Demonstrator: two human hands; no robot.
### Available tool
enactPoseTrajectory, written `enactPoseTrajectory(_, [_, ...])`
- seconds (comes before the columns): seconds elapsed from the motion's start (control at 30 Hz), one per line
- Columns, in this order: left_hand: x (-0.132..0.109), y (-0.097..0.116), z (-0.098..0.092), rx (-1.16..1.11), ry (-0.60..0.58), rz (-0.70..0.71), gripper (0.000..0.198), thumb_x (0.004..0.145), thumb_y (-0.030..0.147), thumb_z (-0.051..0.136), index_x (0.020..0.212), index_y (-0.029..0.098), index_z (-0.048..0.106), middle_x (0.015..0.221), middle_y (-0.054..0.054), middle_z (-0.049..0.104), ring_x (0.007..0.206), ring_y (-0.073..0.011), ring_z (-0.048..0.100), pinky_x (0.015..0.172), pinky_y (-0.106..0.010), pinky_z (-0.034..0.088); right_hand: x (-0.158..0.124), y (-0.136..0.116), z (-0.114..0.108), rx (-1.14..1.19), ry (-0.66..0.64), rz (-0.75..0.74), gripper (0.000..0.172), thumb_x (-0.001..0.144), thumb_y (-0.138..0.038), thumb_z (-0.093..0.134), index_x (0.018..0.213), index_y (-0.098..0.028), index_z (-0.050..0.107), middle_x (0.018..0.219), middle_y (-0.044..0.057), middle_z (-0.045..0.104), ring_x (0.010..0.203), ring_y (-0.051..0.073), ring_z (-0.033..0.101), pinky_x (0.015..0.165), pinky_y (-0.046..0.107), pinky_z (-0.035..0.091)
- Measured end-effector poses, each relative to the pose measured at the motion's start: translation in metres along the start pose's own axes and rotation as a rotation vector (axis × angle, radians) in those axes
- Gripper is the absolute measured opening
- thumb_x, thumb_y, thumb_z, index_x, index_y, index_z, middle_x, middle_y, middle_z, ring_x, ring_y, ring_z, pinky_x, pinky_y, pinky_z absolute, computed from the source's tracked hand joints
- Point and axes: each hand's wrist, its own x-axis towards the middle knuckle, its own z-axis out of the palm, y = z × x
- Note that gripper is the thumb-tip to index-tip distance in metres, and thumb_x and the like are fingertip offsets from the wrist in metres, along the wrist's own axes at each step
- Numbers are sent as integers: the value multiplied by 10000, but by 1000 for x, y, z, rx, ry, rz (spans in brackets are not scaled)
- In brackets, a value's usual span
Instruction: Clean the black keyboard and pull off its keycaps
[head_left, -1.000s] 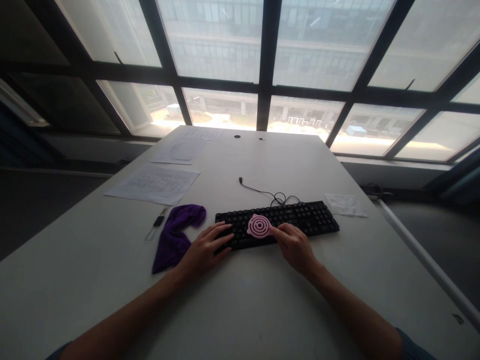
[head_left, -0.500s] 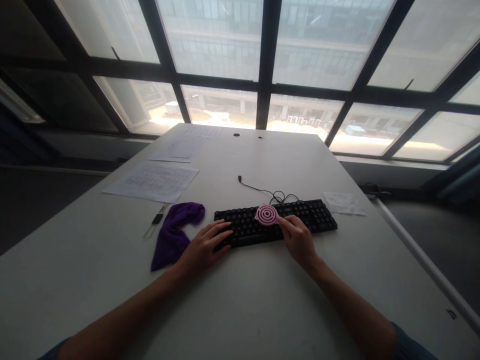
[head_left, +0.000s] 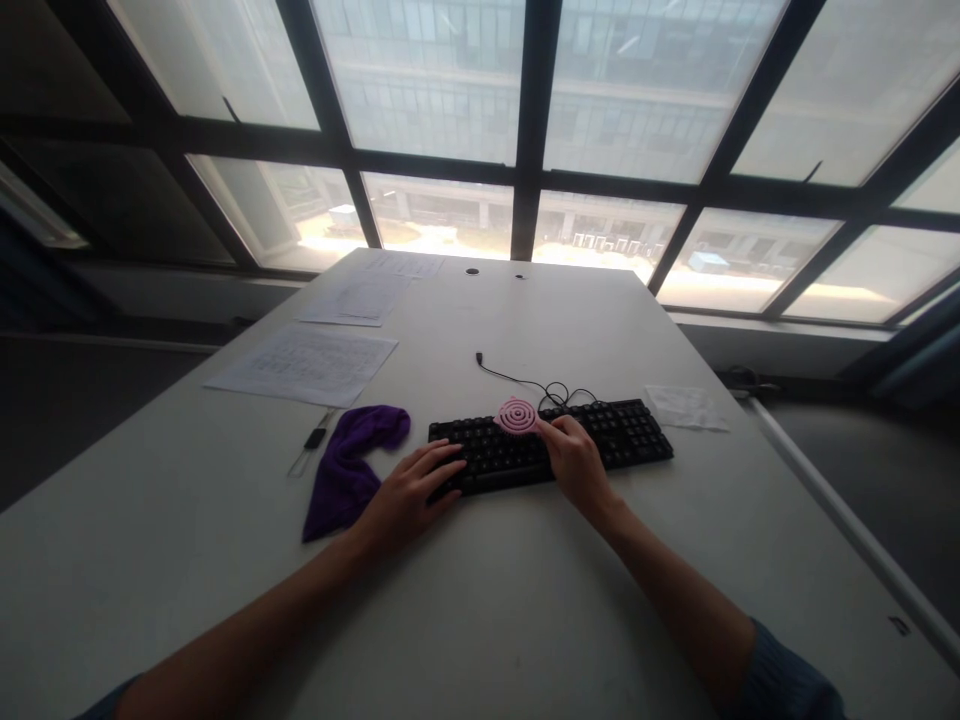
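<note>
A black keyboard (head_left: 495, 447) lies on the white table, its cable running behind it. My left hand (head_left: 409, 490) rests on the keyboard's left end, fingers stretched out over the keys and thumb by the near edge. Over the middle keys is a pink tool (head_left: 517, 415) with a round head of concentric rings. My right hand (head_left: 577, 462) is closed round its handle, which is mostly hidden by the fingers. Whether the pink head touches the keys, I cannot tell. A crumpled purple cloth (head_left: 341, 475) lies just left of my left hand.
Beyond the keyboard lies the black cable (head_left: 517, 379) with its plug. Printed papers (head_left: 307, 362) are at the left, near a small black item with a loop (head_left: 315, 438). A thin white sheet (head_left: 686, 408) lies right of the keyboard. Large windows (head_left: 420, 80) stand behind the table.
My right hand has moved left and slightly away from me along the keyboard, carrying the pink tool. My left hand, the keyboard and the cloth have stayed in place.
</note>
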Motion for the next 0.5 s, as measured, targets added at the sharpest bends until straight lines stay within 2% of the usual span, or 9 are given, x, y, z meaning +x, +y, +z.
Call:
enactPoseTrajectory(0.3, [-1, -1, 1, 1, -6, 4, 346, 954, 305, 605, 1289, 223, 637, 1412, -99, 588, 1363, -296, 490, 1117, -523, 473, -6, 13, -4, 8, 94, 42, 352, 1017, -186, 434, 1225, -204, 717, 885, 81, 589, 785, 182, 564, 753, 301, 499])
enactPoseTrajectory(0.4, [-1, -1, 1, 6, -3, 9, 335, 952, 297, 612, 1276, 217, 642, 1410, -98, 588, 1364, -291, 487, 1123, -511, 469, -8, 10, -3, 47, 98, -6, 354, 1018, -185, 438, 1247, -206, 707, 895, 84, 593, 802, 186, 569, 760, 305, 507])
enactPoseTrajectory(0.5, [-1, -1, 0, 9, -10, 3, 329, 950, 295, 617, 1269, 219, 647, 1411, -94, 588, 1366, -288, 485, 1129, -504, 465, -13, 1, -3, 98, 27, -96, 361, 1015, -174, 458, 1289, -247, 682, 919, 78, 601, 825, 183, 574, 763, 298, 508])
